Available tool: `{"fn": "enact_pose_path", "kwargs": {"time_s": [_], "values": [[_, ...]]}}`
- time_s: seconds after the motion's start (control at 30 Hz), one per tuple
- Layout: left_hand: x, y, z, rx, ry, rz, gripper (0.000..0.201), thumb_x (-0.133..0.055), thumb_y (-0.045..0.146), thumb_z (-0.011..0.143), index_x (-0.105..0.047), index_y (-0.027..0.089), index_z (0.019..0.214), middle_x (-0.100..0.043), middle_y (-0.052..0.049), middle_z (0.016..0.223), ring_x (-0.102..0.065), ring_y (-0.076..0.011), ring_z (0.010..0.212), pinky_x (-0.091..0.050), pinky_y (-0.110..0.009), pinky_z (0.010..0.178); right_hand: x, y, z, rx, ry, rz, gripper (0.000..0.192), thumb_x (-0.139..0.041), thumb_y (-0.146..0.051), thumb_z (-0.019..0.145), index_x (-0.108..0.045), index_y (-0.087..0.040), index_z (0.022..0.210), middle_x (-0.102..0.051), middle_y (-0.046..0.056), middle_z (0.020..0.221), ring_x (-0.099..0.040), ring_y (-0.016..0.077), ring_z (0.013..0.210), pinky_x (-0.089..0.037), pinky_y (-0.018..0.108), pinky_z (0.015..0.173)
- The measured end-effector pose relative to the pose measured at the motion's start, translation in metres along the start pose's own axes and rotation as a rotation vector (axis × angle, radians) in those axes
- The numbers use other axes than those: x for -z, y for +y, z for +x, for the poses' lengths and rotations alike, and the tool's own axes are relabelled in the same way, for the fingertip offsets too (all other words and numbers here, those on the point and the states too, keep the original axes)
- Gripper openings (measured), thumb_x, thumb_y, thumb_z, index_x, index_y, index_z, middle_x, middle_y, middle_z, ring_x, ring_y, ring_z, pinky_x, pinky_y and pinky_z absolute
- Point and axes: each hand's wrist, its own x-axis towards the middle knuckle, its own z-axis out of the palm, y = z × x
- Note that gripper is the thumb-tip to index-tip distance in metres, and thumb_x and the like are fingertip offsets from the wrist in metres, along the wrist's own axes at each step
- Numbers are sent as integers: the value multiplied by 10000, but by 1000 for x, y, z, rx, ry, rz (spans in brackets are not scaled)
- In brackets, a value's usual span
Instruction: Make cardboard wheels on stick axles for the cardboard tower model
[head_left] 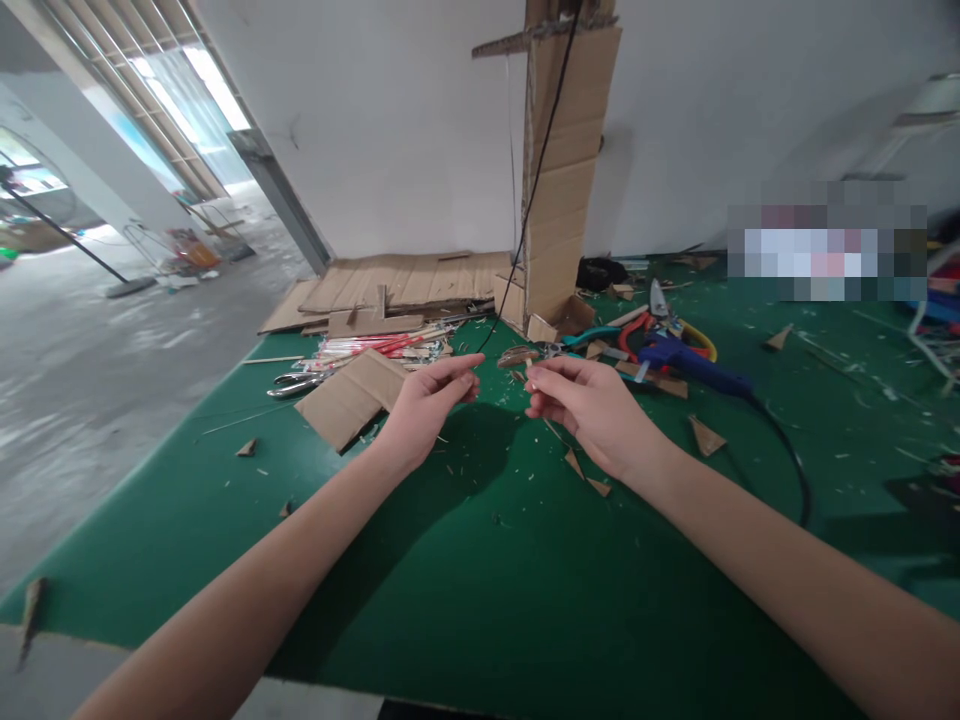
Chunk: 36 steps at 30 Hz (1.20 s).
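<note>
My left hand (427, 405) and my right hand (592, 405) are raised side by side over the green table mat (465, 560), fingertips pointing at each other with a small gap between them. My right hand's fingers pinch a small thin stick-like piece at their tips, just below a small brown cardboard disc (517, 356). My left hand's thumb and forefinger are pressed together; whether anything is between them is too small to see. A black cable (536, 190) hangs down just behind the hands.
A tall cardboard column (566, 170) stands behind the hands. Flat cardboard sheets (405, 282) and a folded piece (352, 396) lie left. A blue glue gun (694, 365), pliers, scissors (300, 383) and red-white sticks (375, 346) lie around. Cardboard scraps dot the mat.
</note>
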Motion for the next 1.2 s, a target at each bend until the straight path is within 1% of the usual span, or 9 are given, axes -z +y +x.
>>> {"fn": "enact_pose_path", "kwargs": {"time_s": [0.07,0.2,0.3,0.37,0.43,0.57,0.67,1.0,1.2], "values": [[0,3,-2,-66,-4,153,248,-532,237,825,-659,202,1036,-556,12,691,-520,-91,639,-454,-243,638,0,-1,0,-16,-20,26,148,-682,-286,731,-636,-145,716,-561,6,673,-538,93,575,-518,270,591],[-2,12,-9,-151,-23,605,307,-474,340,870,-618,201,1101,-446,31,564,-437,-103,524,-377,-236,506,0,-2,-1,-40,-63,18,170,-682,-311,735,-637,-148,723,-584,4,702,-556,81,544,-521,257,574],[-4,16,-14,-325,-32,796,437,-557,371,819,-532,195,1218,-541,-20,767,-512,-140,688,-447,-274,621,-1,-2,-2,-55,-108,-37,187,-681,-330,735,-628,-151,720,-588,2,697,-561,83,535,-522,263,573],[-6,17,-14,-438,-42,826,497,-593,332,794,-481,197,1259,-550,-68,976,-537,-166,852,-475,-304,726,-1,0,-3,-39,-148,-107,189,-677,-334,735,-625,-153,718,-590,2,692,-565,86,532,-521,268,573],[-7,16,-14,-487,-60,820,433,-575,271,806,-495,191,1224,-546,-84,1055,-547,-163,903,-484,-307,761,-2,1,-4,17,-181,-217,178,-665,-335,745,-627,-161,732,-593,-1,674,-579,95,537,-514,266,572],[-8,15,-13,-546,-76,849,193,-538,183,813,-581,173,1001,-619,-51,911,-577,-150,843,-482,-290,745,-2,6,-4,150,-209,-433,167,-623,-350,779,-617,-183,769,-607,1,673,-611,118,567,-497,263,568],[-9,15,-15,-571,-60,919,137,-534,176,805,-594,178,929,-638,-41,851,-586,-160,813,-471,-295,732,-2,9,-5,194,-214,-477,180,-608,-369,786,-599,-190,790,-621,14,729,-610,125,579,-494,274,558],[-12,16,-18,-531,-19,1008,69,-526,178,785,-594,187,795,-634,-37,773,-580,-175,765,-434,-291,678,-5,5,-11,280,-220,-580,184,-563,-365,816,-607,-187,824,-626,24,718,-596,147,637,-476,286,581],[-12,14,-17,-424,-13,922,156,-538,171,777,-617,178,910,-673,-45,865,-620,-177,811,-468,-297,734,-6,6,-14,337,-175,-672,143,-580,-328,803,-609,-191,833,-662,32,779,-601,144,672,-482,278,605]]}}
